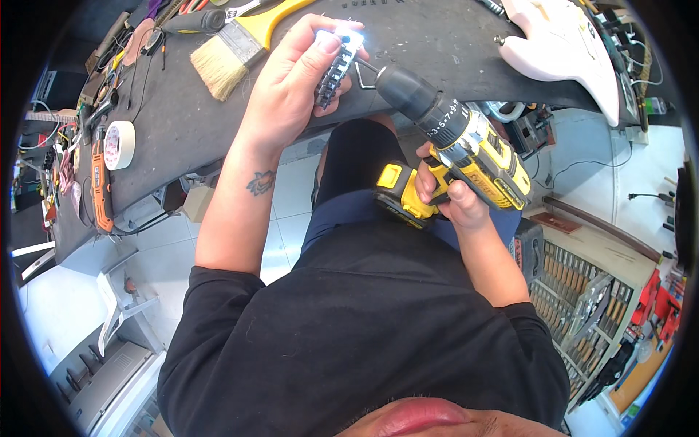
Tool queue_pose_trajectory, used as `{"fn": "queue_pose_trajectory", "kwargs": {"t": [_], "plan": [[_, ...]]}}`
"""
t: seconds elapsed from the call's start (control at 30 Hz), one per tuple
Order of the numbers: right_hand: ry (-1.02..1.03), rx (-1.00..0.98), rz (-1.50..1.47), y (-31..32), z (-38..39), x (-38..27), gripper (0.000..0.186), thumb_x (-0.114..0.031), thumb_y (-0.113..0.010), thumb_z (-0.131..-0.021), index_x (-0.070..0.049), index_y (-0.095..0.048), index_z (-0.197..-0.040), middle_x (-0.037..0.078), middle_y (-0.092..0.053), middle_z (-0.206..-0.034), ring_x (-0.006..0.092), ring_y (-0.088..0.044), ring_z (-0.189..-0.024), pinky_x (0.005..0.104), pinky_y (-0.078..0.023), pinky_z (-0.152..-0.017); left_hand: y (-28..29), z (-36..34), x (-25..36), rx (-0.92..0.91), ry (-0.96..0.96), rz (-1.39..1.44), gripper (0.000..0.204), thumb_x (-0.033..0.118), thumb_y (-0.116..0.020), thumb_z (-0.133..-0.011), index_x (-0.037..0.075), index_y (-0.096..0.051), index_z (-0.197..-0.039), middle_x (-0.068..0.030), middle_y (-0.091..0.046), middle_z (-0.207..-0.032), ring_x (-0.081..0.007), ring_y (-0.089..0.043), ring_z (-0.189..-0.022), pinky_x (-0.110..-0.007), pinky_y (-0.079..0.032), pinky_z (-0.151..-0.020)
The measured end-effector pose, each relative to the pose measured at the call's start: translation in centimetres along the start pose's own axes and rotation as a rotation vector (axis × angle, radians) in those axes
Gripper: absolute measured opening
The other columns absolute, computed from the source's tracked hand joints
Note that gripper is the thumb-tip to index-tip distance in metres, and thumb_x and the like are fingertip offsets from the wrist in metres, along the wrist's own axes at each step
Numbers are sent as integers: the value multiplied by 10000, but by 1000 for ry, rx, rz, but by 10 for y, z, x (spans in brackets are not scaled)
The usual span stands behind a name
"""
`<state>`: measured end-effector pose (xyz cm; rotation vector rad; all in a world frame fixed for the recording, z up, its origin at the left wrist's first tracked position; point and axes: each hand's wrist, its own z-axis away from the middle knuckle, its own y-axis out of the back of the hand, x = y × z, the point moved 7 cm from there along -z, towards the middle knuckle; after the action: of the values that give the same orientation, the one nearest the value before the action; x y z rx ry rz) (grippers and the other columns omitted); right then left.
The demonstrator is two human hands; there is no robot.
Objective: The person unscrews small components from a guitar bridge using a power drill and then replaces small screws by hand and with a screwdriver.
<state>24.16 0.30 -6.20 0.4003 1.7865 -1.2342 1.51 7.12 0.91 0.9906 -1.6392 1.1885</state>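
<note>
left hand [291, 84]: fingers pinching metal part [338, 68], left of drill [477, 153] | right hand [464, 207]: fingers round drill | rod [368, 65] may snag if drill spins

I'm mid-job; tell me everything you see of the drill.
The drill is cordless, yellow and black, with a casing that looks like plastic. It has a black chuck, a marked collar and a battery pack. It tilts above the lap, nose toward the left hand; the right hand grips its handle. A thin bent rod juts from the chuck. Whether it is running can't be told.
</note>
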Motion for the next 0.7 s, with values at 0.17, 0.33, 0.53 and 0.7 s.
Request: {"fn": "queue_pose_trajectory", "kwargs": {"t": [0.17, 0.33, 0.53, 0.7], "plan": [[23, -4, -6, -3, 1, 1, 607, -327, -826, -886, 28, -588, -1317, 71, -620, -893, 140, -583, -739, 291, -492, -658, 2, 2, 1, -8, -7, 4, 307, 282, -508, -1111, 61, -588, -1308, -69, -687, -1066, -46, -521, -684, -184, -408, -505], [-14, -14, -47, 2, 3, 3, 637, -323, -823, -890, 17, -566, -1362, 95, -648, -990, 137, -594, -776, 284, -504, -666, 0, 1, -1, -1, 4, -9, 288, 274, -509, -1110, 66, -586, -1294, -72, -687, -1071, -46, -524, -684, -186, -409, -499], [2, -30, -41, 5, 3, 5, 648, -284, -826, -885, -1, -550, -1398, 155, -629, -1314, 146, -611, -818, 284, -531, -684, 2, 1, -1, -8, -4, 34, 242, 250, -511, -1109, 66, -577, -1251, -77, -689, -1077, -46, -528, -677, -182, -404, -486], [17, -20, -37, 8, 3, 1, 650, -250, -822, -883, -10, -534, -1415, 162, -615, -1352, 150, -609, -823, 289, -533, -673, 1, -3, 4, -3, 20, 11, 337, 302, -468, -1118, 60, -556, -1335, -88, -670, -1087, -65, -538, -697, -197, -412, -499]]}}
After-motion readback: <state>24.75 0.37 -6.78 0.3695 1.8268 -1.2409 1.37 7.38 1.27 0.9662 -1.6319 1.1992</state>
